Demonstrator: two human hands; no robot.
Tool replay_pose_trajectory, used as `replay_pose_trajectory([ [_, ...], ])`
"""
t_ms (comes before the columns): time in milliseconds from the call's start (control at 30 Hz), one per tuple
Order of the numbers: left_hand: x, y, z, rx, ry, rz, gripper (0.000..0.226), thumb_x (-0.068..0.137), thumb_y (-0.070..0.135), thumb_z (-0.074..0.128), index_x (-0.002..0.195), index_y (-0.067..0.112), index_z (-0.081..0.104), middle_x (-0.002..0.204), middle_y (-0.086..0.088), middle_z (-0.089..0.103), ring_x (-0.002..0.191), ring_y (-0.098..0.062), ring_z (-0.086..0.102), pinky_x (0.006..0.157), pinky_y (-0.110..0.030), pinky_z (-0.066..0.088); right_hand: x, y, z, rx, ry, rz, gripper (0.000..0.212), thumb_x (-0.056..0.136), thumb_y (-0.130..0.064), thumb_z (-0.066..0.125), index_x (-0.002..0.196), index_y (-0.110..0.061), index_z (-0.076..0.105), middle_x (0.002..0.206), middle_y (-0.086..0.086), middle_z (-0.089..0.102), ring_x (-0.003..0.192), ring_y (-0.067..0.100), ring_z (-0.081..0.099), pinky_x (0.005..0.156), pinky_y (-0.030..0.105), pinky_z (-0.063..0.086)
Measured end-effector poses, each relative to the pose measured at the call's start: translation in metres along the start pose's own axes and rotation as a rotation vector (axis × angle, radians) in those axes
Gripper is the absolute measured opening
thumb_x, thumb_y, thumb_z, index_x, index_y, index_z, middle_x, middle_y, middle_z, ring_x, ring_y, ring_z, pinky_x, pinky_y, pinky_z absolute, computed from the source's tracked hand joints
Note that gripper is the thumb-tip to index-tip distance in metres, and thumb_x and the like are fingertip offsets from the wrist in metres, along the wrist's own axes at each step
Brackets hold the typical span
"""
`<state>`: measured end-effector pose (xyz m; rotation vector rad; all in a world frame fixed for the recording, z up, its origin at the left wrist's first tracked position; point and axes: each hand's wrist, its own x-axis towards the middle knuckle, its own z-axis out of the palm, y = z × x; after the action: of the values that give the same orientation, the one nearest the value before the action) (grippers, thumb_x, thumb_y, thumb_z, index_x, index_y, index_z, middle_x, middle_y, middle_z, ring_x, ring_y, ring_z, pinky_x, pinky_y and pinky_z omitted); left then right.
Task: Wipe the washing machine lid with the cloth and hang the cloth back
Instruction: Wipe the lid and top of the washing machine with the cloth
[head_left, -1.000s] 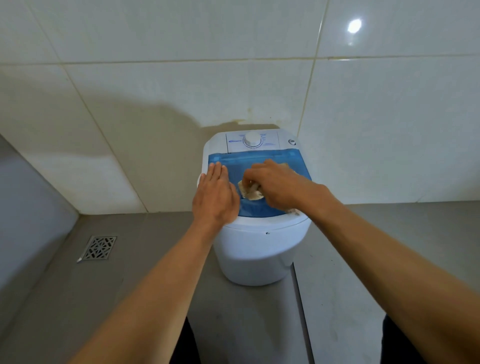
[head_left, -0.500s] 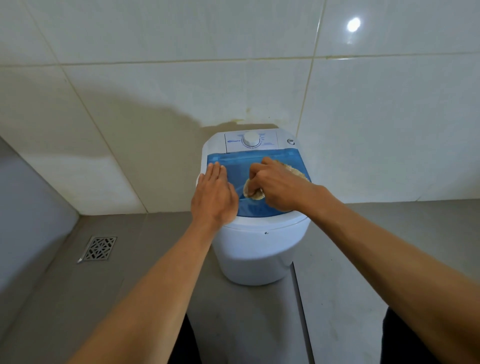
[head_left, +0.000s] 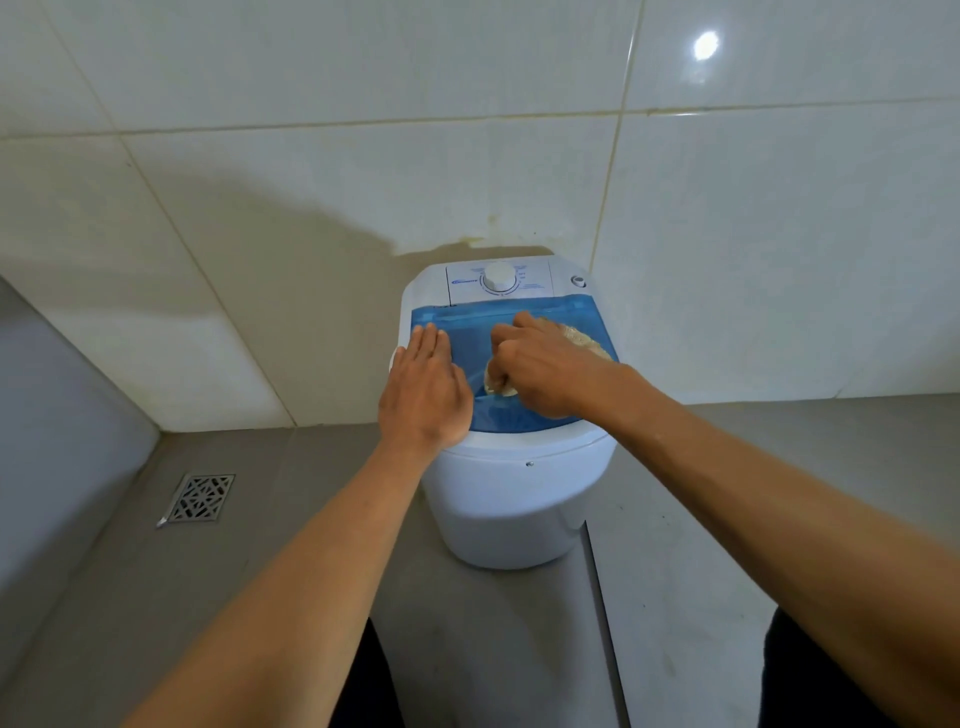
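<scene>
A small white washing machine (head_left: 511, 499) stands on the floor against the tiled wall, with a translucent blue lid (head_left: 467, 332) on top. My right hand (head_left: 540, 371) is closed around a beige cloth (head_left: 584, 340) and presses it onto the middle-right of the lid; most of the cloth is hidden under the hand. My left hand (head_left: 423, 397) lies flat, fingers together, on the lid's left edge. A white dial (head_left: 500, 278) sits on the control panel behind the lid.
A metal floor drain (head_left: 200, 498) is set in the grey floor to the left of the machine. White wall tiles (head_left: 363, 156) rise right behind it. A grey wall or panel (head_left: 52, 415) closes off the left side.
My right hand has slid the cloth from the lid's near middle toward the far right. The left hand has stayed in place on the left edge.
</scene>
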<state>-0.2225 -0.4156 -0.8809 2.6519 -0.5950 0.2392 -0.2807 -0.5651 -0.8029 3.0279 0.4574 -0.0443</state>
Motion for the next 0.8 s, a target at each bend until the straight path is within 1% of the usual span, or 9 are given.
replay_pose_trajectory([
  [67, 0.0, 0.001, -0.001, 0.008, 0.001, 0.008, 0.048, 0.096, 0.021, 0.027, 0.14, 0.0, 0.035, 0.154, -0.015, 0.031, 0.146, -0.025, 0.017, 0.118, -0.045, 0.021, -0.003, 0.004, -0.001, -0.005, -0.003, -0.009, 0.031, 0.095, -0.007, 0.054, 0.12, -0.019, 0.069, 0.117, 0.003, 0.053, 0.104, 0.023, 0.04, 0.089, 0.037, 0.038],
  [200, -0.002, 0.004, -0.003, 0.0, -0.007, 0.009, 0.053, 0.098, 0.02, 0.027, 0.147, 0.001, 0.026, 0.159, -0.013, 0.021, 0.148, -0.024, 0.012, 0.121, -0.042, 0.014, -0.013, 0.019, -0.002, -0.047, -0.036, 0.047, 0.031, 0.095, -0.008, 0.056, 0.123, -0.016, 0.066, 0.118, 0.004, 0.055, 0.11, 0.025, 0.044, 0.087, 0.035, 0.038],
  [333, -0.002, 0.004, -0.003, -0.005, 0.013, 0.011, 0.05, 0.097, 0.018, 0.028, 0.144, 0.001, 0.03, 0.157, -0.013, 0.025, 0.148, -0.024, 0.013, 0.12, -0.043, 0.015, -0.006, 0.003, -0.002, -0.043, -0.018, 0.07, 0.026, 0.097, -0.012, 0.053, 0.119, -0.014, 0.066, 0.117, 0.005, 0.055, 0.111, 0.026, 0.044, 0.085, 0.04, 0.044],
  [433, -0.002, 0.003, -0.002, -0.002, 0.006, -0.007, 0.051, 0.097, 0.018, 0.029, 0.146, 0.001, 0.028, 0.158, -0.012, 0.023, 0.148, -0.023, 0.012, 0.12, -0.041, 0.014, 0.0, -0.008, 0.001, 0.001, 0.009, 0.034, 0.026, 0.095, -0.009, 0.056, 0.117, -0.016, 0.069, 0.117, 0.004, 0.055, 0.107, 0.024, 0.044, 0.081, 0.036, 0.043],
  [533, -0.001, 0.003, -0.002, 0.003, 0.004, 0.002, 0.051, 0.097, 0.019, 0.028, 0.145, 0.001, 0.029, 0.158, -0.012, 0.023, 0.148, -0.023, 0.013, 0.12, -0.042, 0.015, -0.005, 0.0, 0.002, 0.014, -0.004, 0.008, 0.033, 0.093, -0.005, 0.054, 0.117, -0.022, 0.07, 0.117, 0.002, 0.056, 0.104, 0.023, 0.045, 0.087, 0.035, 0.042],
  [600, -0.002, 0.003, -0.003, 0.0, 0.006, 0.008, 0.051, 0.097, 0.02, 0.027, 0.144, 0.001, 0.03, 0.157, -0.012, 0.025, 0.147, -0.024, 0.014, 0.12, -0.043, 0.016, -0.013, 0.011, -0.001, 0.004, -0.043, 0.03, 0.041, 0.092, -0.002, 0.053, 0.119, -0.027, 0.07, 0.118, 0.001, 0.056, 0.105, 0.025, 0.046, 0.091, 0.04, 0.044],
  [633, -0.002, 0.004, -0.003, -0.002, 0.004, 0.009, 0.051, 0.097, 0.02, 0.027, 0.145, 0.001, 0.029, 0.158, -0.012, 0.024, 0.148, -0.024, 0.013, 0.12, -0.043, 0.016, -0.016, 0.016, -0.002, -0.003, -0.053, 0.056, 0.042, 0.091, -0.001, 0.054, 0.119, -0.027, 0.07, 0.118, 0.001, 0.057, 0.106, 0.026, 0.047, 0.092, 0.042, 0.046],
  [733, -0.002, 0.004, -0.003, 0.002, 0.002, 0.003, 0.052, 0.098, 0.019, 0.027, 0.146, 0.001, 0.028, 0.158, -0.012, 0.022, 0.148, -0.023, 0.012, 0.121, -0.042, 0.013, -0.014, 0.012, -0.005, -0.024, -0.041, 0.104, 0.031, 0.092, -0.006, 0.056, 0.119, -0.017, 0.069, 0.117, 0.005, 0.057, 0.109, 0.027, 0.047, 0.086, 0.041, 0.047],
  [800, -0.002, 0.003, -0.003, 0.002, 0.006, -0.004, 0.051, 0.098, 0.018, 0.027, 0.145, 0.001, 0.029, 0.158, -0.012, 0.024, 0.148, -0.023, 0.013, 0.121, -0.041, 0.014, -0.008, 0.0, -0.004, -0.011, -0.037, 0.087, 0.028, 0.094, -0.008, 0.055, 0.117, -0.015, 0.068, 0.117, 0.006, 0.056, 0.109, 0.026, 0.047, 0.078, 0.033, 0.039],
])
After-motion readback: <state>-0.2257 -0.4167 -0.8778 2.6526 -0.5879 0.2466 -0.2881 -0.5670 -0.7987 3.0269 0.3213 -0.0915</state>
